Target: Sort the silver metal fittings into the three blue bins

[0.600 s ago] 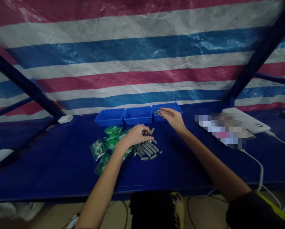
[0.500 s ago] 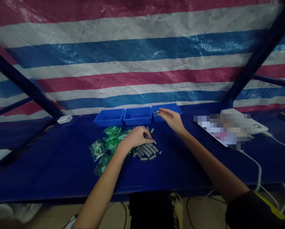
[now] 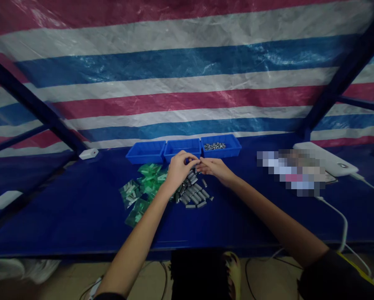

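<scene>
My left hand (image 3: 179, 166) and my right hand (image 3: 214, 167) meet fingertip to fingertip above a heap of small grey metal cylinders (image 3: 193, 193) on the blue table (image 3: 80, 208). Both hands have their fingers pinched together; something small seems held between them, too small to make out. Left of the heap lie several small green plastic bags (image 3: 142, 187). Behind the hands stand three blue trays in a row: the left tray (image 3: 145, 153), the middle tray (image 3: 183, 148) and the right tray (image 3: 233, 146), which holds small metal parts (image 3: 214, 146).
A striped red, white and blue tarp (image 3: 174, 75) hangs behind the table. Dark blue frame bars slope at both sides. A small white box (image 3: 89, 153) sits at the back left. At the right lie a white device (image 3: 330, 160) and white cables (image 3: 343, 216).
My right hand has come back from the right tray to the middle. My left hand has lifted off the heap of cylinders, and the two hands now meet.
</scene>
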Demonstrator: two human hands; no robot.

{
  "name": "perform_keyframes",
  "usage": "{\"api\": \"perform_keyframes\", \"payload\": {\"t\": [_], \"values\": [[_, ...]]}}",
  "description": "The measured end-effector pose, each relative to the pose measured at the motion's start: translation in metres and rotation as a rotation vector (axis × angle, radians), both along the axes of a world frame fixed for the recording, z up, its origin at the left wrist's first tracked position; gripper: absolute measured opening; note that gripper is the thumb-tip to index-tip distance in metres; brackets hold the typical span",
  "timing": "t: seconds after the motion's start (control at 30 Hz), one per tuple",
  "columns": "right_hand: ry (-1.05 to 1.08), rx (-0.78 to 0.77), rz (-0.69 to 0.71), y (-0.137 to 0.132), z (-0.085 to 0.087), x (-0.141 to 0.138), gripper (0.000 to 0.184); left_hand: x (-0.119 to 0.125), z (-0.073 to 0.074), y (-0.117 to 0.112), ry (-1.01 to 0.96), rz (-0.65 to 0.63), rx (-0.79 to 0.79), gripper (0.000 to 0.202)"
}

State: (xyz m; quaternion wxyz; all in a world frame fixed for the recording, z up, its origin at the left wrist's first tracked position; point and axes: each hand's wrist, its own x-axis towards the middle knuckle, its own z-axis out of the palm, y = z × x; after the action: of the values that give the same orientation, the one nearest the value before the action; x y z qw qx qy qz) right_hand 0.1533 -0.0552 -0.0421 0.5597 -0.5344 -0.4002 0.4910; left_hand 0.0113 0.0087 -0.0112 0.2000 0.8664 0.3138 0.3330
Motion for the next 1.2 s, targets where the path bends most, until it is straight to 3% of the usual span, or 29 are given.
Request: {"api": "perform_keyframes", "payload": {"t": [0.13, 0.27, 0.4, 0.47, 0.53, 0.67, 0.8, 0.9, 1.03, 1.2], "values": [[0.211, -0.014, 0.071, 0.000, -0.004, -0.007, 0.021, 0.003, -0.001, -0.002, -0.096, 0.018, -0.037, 0.021], [0.150, 0.056, 0.047, 0.003, -0.005, -0.005, 0.025, 0.007, -0.004, -0.009, -0.170, 0.054, -0.094, 0.023], [0.001, 0.090, -0.264, 0.006, 0.001, 0.014, 0.033, 0.009, -0.008, -0.013, -0.065, 0.043, -0.120, 0.023], [-0.074, 0.166, -0.407, 0.007, 0.006, 0.025, 0.041, 0.009, -0.010, -0.014, 0.063, -0.030, -0.109, 0.024], [-0.111, 0.246, -0.464, 0.006, 0.011, 0.032, 0.050, 0.008, -0.011, -0.016, 0.200, -0.117, -0.072, 0.027], [-0.176, 0.235, -0.391, 0.002, 0.015, 0.026, 0.043, 0.006, -0.011, -0.023, 0.427, -0.235, -0.026, 0.030], [-0.236, 0.187, -0.280, -0.001, 0.011, 0.014, 0.028, 0.008, -0.010, -0.023, 0.476, -0.262, -0.040, 0.018], [-0.240, 0.138, -0.249, -0.001, 0.007, 0.012, 0.026, 0.009, -0.012, -0.018, 0.382, -0.283, -0.055, 0.014], [-0.207, 0.032, -0.194, 0.001, 0.003, 0.011, 0.021, 0.011, -0.013, -0.014, 0.114, -0.218, -0.068, 0.023], [-0.005, -0.065, -0.034, 0.001, 0.005, 0.006, 0.026, 0.012, -0.009, -0.013, -0.128, -0.151, -0.140, 0.021]]}}
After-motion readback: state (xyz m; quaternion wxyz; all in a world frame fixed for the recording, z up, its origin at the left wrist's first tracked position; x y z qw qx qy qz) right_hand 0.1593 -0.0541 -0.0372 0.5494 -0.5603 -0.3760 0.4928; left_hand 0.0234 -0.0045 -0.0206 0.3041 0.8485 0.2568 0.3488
